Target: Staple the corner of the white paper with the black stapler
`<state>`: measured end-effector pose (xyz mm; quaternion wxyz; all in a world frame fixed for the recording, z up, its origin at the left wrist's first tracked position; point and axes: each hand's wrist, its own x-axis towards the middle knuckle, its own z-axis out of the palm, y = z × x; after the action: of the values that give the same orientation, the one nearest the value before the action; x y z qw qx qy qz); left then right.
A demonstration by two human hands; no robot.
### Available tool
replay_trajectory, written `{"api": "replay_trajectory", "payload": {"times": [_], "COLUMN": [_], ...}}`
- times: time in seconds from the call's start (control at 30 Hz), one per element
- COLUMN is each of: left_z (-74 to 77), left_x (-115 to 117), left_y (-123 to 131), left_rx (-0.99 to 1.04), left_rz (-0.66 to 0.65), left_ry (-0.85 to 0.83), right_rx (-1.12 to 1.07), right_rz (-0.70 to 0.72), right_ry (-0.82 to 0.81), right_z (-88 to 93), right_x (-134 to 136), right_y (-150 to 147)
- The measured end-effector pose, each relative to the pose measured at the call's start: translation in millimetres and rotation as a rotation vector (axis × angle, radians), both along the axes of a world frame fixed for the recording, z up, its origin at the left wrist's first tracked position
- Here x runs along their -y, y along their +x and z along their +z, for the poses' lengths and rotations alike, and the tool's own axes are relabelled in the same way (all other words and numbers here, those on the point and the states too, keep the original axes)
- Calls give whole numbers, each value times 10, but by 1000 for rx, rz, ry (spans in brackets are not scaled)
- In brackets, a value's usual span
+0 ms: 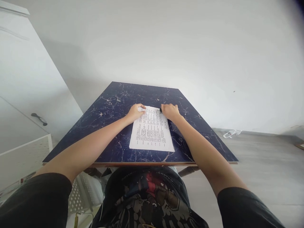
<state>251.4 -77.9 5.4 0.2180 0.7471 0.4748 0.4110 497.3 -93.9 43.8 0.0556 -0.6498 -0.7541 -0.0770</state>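
The left hand (136,113) holds the printed sheets (152,134), the right hand (170,110) grips something black (161,110); a white cabinet (26,76) stands beside the blue table (190,126), clear plastic (232,133) over on the floor (251,164)

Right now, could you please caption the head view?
Left hand on paper, right hand holding a black object, blue table beneath.

The paper (152,134) lies on the bench (140,95), its far edge between left hand (136,113) and right hand (170,111); cabinet (26,76) left, wall (180,44) behind.
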Motion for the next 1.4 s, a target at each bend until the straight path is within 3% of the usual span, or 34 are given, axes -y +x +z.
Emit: {"api": "replay_trajectory", "payload": {"times": [0.27,0.5,0.87,1.07,1.27,1.33,1.4], "left_z": [-2,12,13,-14,89,125,131], "left_x": [-11,7,21,152,324,333,315], "left_y": [5,6,-48,-24,18,51,105], "left_rx": [-6,-40,-201,-384,-535,-536,-520], "left_rz": [11,7,-14,93,199,141,-9], "left_ry": [-10,10,117,151,221,282,303], "right_rx": [134,-65,-37,-93,-278,-306,-308], "right_rz": [68,-76,-5,-74,-83,-34,1], "right_ry": [17,125,195,150,18,-4,-16], "right_z": [-65,-129,-92,-28,8,8,-2], "right_x": [1,-47,-145,-126,-112,-116,-125], "right_y": [-38,94,336,630,918,979,1005]}}
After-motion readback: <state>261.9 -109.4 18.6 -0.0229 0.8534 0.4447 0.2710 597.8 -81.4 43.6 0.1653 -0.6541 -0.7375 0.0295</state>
